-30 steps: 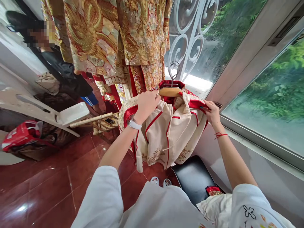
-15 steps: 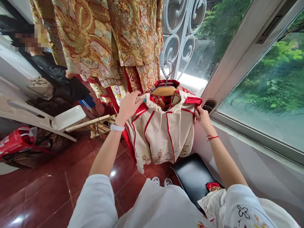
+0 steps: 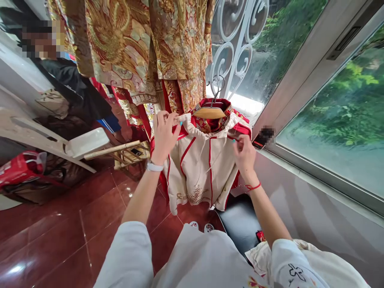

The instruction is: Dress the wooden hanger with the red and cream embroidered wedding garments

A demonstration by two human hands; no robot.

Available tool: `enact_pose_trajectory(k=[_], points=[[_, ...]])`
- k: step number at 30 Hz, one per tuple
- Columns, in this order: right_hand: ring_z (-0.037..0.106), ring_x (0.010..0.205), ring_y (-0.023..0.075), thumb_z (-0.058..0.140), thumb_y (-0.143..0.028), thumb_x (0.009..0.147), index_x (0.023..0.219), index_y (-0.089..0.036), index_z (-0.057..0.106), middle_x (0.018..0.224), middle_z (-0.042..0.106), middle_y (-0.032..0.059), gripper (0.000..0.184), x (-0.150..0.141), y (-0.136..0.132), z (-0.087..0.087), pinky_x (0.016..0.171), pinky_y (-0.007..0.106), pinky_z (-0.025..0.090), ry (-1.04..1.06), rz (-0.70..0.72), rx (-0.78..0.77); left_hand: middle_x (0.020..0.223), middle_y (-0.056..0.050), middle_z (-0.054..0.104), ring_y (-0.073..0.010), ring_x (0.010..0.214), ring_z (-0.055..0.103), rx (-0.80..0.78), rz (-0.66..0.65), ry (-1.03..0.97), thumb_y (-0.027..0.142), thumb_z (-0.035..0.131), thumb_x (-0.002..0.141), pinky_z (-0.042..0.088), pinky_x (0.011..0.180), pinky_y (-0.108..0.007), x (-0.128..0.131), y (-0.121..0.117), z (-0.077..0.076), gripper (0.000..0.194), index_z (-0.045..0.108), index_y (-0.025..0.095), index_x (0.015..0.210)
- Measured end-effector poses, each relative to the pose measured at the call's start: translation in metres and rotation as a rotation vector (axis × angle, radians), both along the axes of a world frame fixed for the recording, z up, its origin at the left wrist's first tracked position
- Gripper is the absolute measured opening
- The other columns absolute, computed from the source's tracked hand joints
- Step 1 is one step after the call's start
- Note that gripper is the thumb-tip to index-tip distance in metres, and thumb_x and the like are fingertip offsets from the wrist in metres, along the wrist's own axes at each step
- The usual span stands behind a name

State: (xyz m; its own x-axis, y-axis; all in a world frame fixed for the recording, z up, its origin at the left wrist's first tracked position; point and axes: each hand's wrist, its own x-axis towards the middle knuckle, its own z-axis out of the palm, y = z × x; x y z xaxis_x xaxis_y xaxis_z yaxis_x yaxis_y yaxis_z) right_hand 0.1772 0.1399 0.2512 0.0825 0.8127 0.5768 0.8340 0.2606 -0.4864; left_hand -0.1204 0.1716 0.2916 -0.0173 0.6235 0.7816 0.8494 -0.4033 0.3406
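A cream garment with red trim (image 3: 204,168) hangs on a wooden hanger (image 3: 210,112), whose metal hook catches on the white scrolled window grille (image 3: 237,48). My left hand (image 3: 164,134) is closed on the garment's left shoulder edge, fingers curled over the fabric. My right hand (image 3: 243,154) pinches the red-trimmed right edge near the shoulder. A white band is on my left wrist and a red string on my right.
Gold and red embroidered robes (image 3: 135,48) hang above left. A person in dark clothes (image 3: 69,84) stands at far left beside a white plastic chair (image 3: 75,146). A black stool (image 3: 243,228) sits below. A phone (image 3: 261,140) lies on the window sill. A red bag (image 3: 21,170) rests on the tiled floor.
My right hand has moved inward from the garment's outer right corner to its front right edge. My left hand slid down from the hanger to the left shoulder. The garment hangs straighter.
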Motion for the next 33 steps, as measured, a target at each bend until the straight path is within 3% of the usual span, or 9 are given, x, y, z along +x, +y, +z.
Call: enact_pose_trajectory(k=[3, 6, 9, 12, 15, 19, 23, 30, 33], points=[[0.061, 0.076, 0.0202, 0.041, -0.035, 0.099, 0.125, -0.022, 0.060, 0.096, 0.070, 0.0085, 0.034, -0.032, -0.004, 0.020, 0.071, 0.029, 0.043, -0.149, 0.238, -0.038, 0.106, -0.010, 0.062, -0.0279, 0.108, 0.059, 0.031, -0.048, -0.120, 0.021, 0.050, 0.094, 0.046, 0.098, -0.045, 0.046, -0.036, -0.038, 0.016, 0.061, 0.021, 0.106], [0.062, 0.072, 0.0216, 0.046, -0.035, 0.098, 0.112, -0.021, 0.065, 0.083, 0.070, 0.0072, 0.027, -0.052, 0.005, 0.020, 0.067, 0.029, 0.040, -0.200, 0.173, -0.168, 0.107, -0.009, 0.066, -0.0238, 0.098, 0.064, -0.186, -0.139, -0.207, 0.019, 0.057, 0.089, 0.051, 0.087, -0.036, 0.095, -0.051, -0.079, 0.022, 0.059, 0.021, 0.111], [0.059, 0.068, 0.0195, 0.052, -0.032, 0.092, 0.089, -0.020, 0.063, 0.077, 0.067, 0.0052, 0.017, -0.058, 0.014, 0.005, 0.066, 0.028, 0.041, 0.006, 0.153, -0.126, 0.114, -0.014, 0.069, -0.0272, 0.098, 0.068, -0.406, -0.085, -0.262, 0.022, 0.064, 0.089, 0.052, 0.080, -0.036, 0.126, -0.037, -0.101, 0.039, 0.055, 0.017, 0.127], [0.052, 0.061, 0.0148, 0.055, -0.029, 0.085, 0.072, -0.020, 0.054, 0.067, 0.059, 0.0004, 0.016, -0.054, 0.016, -0.006, 0.063, 0.026, 0.041, 0.317, 0.267, -0.025, 0.112, -0.017, 0.072, -0.0313, 0.099, 0.069, -0.489, -0.002, -0.247, 0.023, 0.061, 0.093, 0.050, 0.079, -0.037, 0.135, -0.017, -0.097, 0.042, 0.054, 0.015, 0.133], [0.048, 0.059, 0.0138, 0.056, -0.033, 0.083, 0.070, -0.020, 0.056, 0.065, 0.056, -0.0011, 0.019, -0.048, 0.011, -0.008, 0.061, 0.027, 0.040, 0.413, 0.321, -0.025, 0.107, -0.014, 0.075, -0.0288, 0.093, 0.070, -0.463, -0.027, -0.241, 0.022, 0.052, 0.098, 0.048, 0.078, -0.035, 0.133, -0.011, -0.085, 0.026, 0.063, 0.018, 0.121], [0.057, 0.080, 0.0201, 0.057, -0.039, 0.089, 0.087, -0.019, 0.069, 0.091, 0.067, 0.0074, 0.023, -0.049, 0.001, -0.007, 0.076, 0.033, 0.045, 0.280, 0.215, 0.039, 0.099, -0.011, 0.075, -0.0246, 0.086, 0.069, -0.387, -0.123, -0.262, 0.022, 0.052, 0.098, 0.044, 0.072, -0.031, 0.131, -0.023, -0.084, 0.017, 0.068, 0.018, 0.102], [0.056, 0.083, 0.0240, 0.057, -0.040, 0.092, 0.092, -0.020, 0.065, 0.087, 0.065, 0.0084, 0.022, -0.061, -0.008, -0.012, 0.074, 0.035, 0.045, 0.178, 0.135, -0.020, 0.084, -0.008, 0.073, -0.0201, 0.072, 0.063, -0.339, -0.157, -0.370, 0.026, 0.051, 0.099, 0.039, 0.065, -0.028, 0.135, -0.038, -0.095, 0.019, 0.066, 0.017, 0.093], [0.055, 0.095, 0.0271, 0.049, -0.019, 0.092, 0.094, -0.018, 0.059, 0.099, 0.062, 0.0137, 0.010, -0.051, 0.000, -0.007, 0.086, 0.040, 0.046, -0.054, 0.296, -0.090, 0.074, -0.002, 0.066, -0.0153, 0.064, 0.055, -0.344, -0.208, -0.447, 0.028, 0.054, 0.097, 0.034, 0.061, -0.026, 0.136, -0.049, -0.096, 0.019, 0.059, 0.020, 0.081], [0.051, 0.106, 0.0303, 0.053, -0.019, 0.088, 0.097, -0.017, 0.060, 0.108, 0.057, 0.0160, 0.011, -0.049, -0.003, -0.003, 0.090, 0.044, 0.045, -0.116, 0.231, -0.059, 0.078, -0.003, 0.067, -0.0162, 0.068, 0.057, -0.331, -0.200, -0.457, 0.024, 0.054, 0.096, 0.036, 0.063, -0.027, 0.138, -0.052, -0.096, 0.016, 0.058, 0.020, 0.081]])
